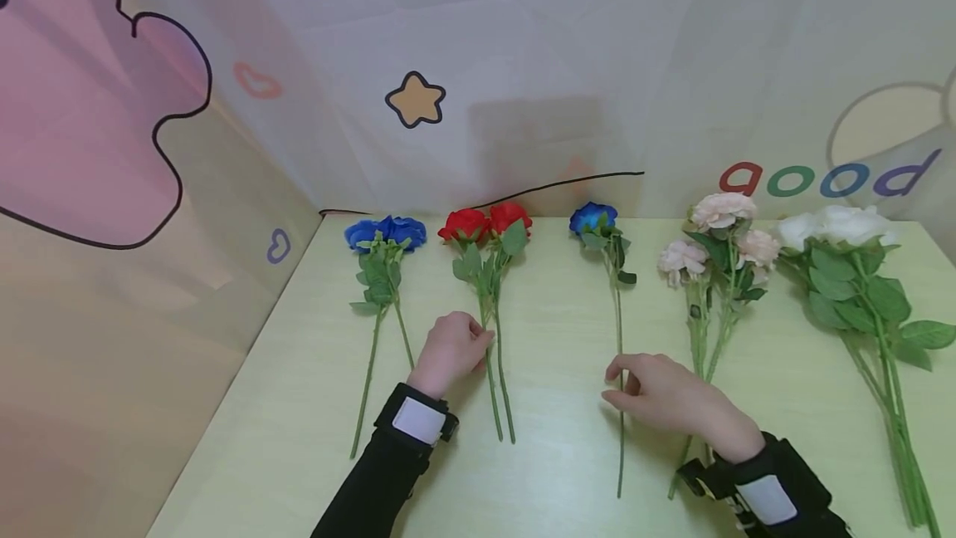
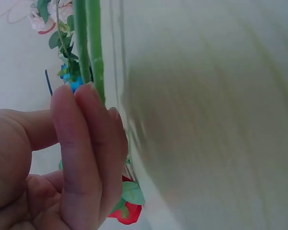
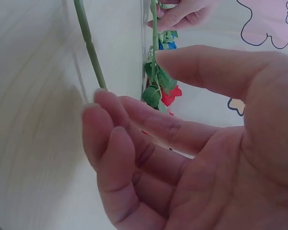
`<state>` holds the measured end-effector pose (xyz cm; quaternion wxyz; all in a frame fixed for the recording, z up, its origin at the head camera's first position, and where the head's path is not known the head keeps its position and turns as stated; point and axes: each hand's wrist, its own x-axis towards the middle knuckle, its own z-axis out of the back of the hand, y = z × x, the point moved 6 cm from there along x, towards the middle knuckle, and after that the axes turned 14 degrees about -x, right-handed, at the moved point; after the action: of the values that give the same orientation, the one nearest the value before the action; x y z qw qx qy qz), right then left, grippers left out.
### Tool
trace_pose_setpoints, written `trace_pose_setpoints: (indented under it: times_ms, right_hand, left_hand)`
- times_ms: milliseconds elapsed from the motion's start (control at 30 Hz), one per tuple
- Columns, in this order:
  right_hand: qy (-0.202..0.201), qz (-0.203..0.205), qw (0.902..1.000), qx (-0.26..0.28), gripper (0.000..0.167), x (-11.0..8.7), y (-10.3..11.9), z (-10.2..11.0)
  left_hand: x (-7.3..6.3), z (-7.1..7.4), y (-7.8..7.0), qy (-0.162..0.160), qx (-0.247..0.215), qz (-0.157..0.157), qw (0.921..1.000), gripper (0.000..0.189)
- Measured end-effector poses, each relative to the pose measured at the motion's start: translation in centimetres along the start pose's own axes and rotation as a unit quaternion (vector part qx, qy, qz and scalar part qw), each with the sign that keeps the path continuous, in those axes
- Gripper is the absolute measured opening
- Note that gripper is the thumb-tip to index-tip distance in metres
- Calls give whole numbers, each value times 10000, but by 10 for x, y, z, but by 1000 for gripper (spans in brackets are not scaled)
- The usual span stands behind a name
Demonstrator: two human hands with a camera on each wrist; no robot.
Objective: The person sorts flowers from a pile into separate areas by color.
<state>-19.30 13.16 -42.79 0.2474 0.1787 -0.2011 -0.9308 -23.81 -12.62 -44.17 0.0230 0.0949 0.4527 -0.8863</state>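
Note:
Two red roses [image 1: 485, 227] with green stems lie on the pale table. My left hand [image 1: 456, 347] pinches at these stems, its thumb partly hidden behind the fingers in the left wrist view. A single blue rose [image 1: 593, 218] lies to their right, its thin stem [image 3: 90, 50] running down past my right fingertips. Over that stem, my right hand [image 1: 665, 393] has its thumb spread apart from loosely bent fingers. Pink flowers [image 1: 723, 210] lie just right of the blue rose, their stems partly under the right hand and wrist in the head view.
Two blue roses [image 1: 388, 231] lie at the left of the table [image 1: 284, 405]. White roses [image 1: 844, 227] with long stems lie at the far right. A printed cloth wall [image 1: 523, 40] stands right behind the flower heads, and another closes off the left side.

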Motion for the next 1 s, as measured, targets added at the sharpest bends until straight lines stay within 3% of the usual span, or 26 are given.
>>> trace_pose_setpoints:
  times_ms: [233, 400, 533, 700, 833, 1000]
  right_hand:
    - [-396, 170, 9989, 205, 26, -1, 8, 9]
    - [-905, 452, 9922, 735, 20, 0, 17, 21]
    - [-1007, 592, 9818, 1495, 20, -1, 25, 29]
    - [-1128, 572, 9652, 2289, 22, 0, 37, 38]
    - [-1327, 401, 9517, 2738, 23, 8, 51, 45]
    - [-1518, 281, 9403, 3032, 26, 25, 65, 45]
  left_hand:
    - [-9, 12, -3, -213, -61, 57, 9997, 25]
    - [-16, 26, -1, -435, 110, -21, 9990, 23]
    - [-23, 41, 1, -681, 250, -44, 9974, 22]
    - [-31, 60, -2, -1218, 654, -199, 9902, 24]
    - [-31, 76, 2, -1591, 828, -8, 9838, 27]
    - [-31, 94, 12, -1969, 587, 353, 9780, 30]
